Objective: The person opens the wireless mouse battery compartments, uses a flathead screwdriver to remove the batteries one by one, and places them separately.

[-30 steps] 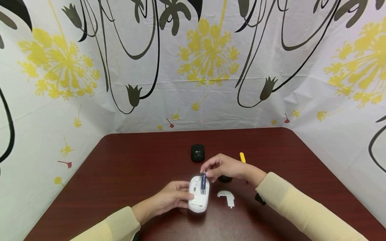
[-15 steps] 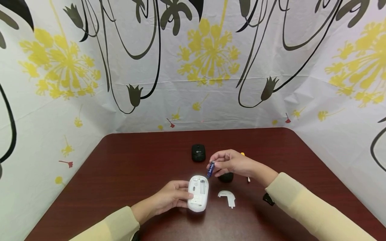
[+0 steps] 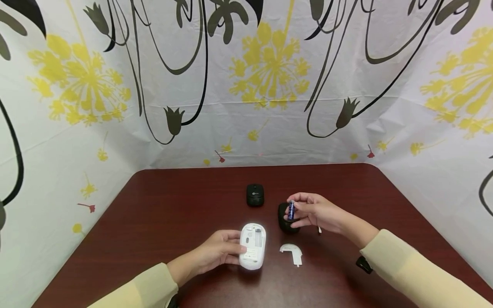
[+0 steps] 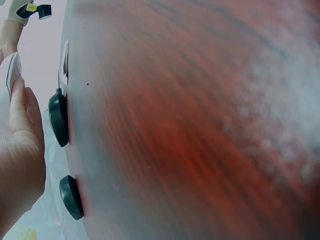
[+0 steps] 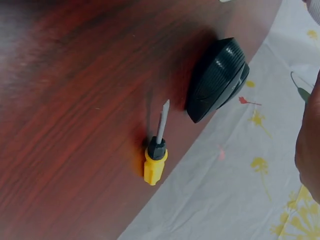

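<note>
A white computer mouse (image 3: 252,252) is held underside up by my left hand (image 3: 215,250), thumb over its edge; its battery slot shows no battery. In the left wrist view, the left hand (image 4: 22,145) grips that mouse at the frame's edge. My right hand (image 3: 321,211) pinches a blue battery (image 3: 291,211) between thumb and fingers, above a black mouse (image 3: 283,218) that it partly covers. The white battery cover (image 3: 295,253) lies on the table, right of the white mouse. Only part of the right hand (image 5: 310,145) appears in the right wrist view.
Another black mouse (image 3: 255,195) sits farther back on the dark red table (image 3: 185,192). A screwdriver (image 5: 154,165) with a yellow handle lies on the tabletop, mostly hidden behind the right hand in the head view. Patterned cloth (image 3: 231,85) hangs around the table.
My right hand has drawn the battery out of the white mouse's slot and carried it right, over the nearer black mouse. The left hand holds the white mouse almost still.
</note>
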